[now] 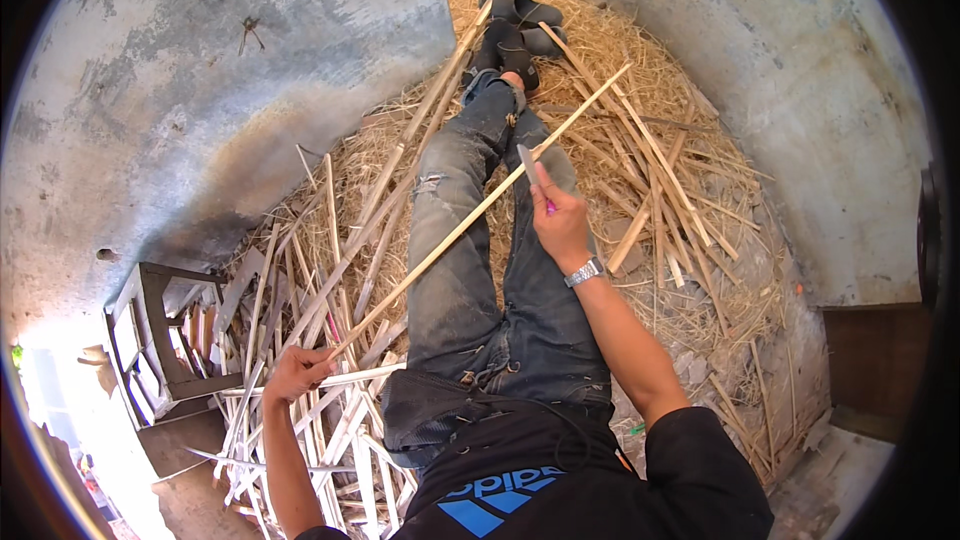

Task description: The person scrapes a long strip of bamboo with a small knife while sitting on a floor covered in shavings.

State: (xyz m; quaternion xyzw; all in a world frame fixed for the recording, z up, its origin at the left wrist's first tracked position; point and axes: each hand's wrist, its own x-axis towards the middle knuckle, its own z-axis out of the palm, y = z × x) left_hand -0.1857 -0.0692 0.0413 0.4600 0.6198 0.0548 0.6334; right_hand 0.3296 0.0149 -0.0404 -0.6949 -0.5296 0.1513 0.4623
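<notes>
A long, thin bamboo strip slants over my outstretched legs, from the near left up to the far right. My left hand is closed around its near end, low on the left. A knife with a short grey blade is gripped in my right hand; a bit of pink shows at its handle. The blade lies across the strip near its far part, above my knee. I wear a metal watch on the right wrist. Most of the knife handle is hidden in the fingers.
Pale split strips lie in a heap to my left, and more strips lie beyond my right leg. Curly shavings cover the floor around my feet. Grey walls rise on both sides. A dark wooden frame stands at the left.
</notes>
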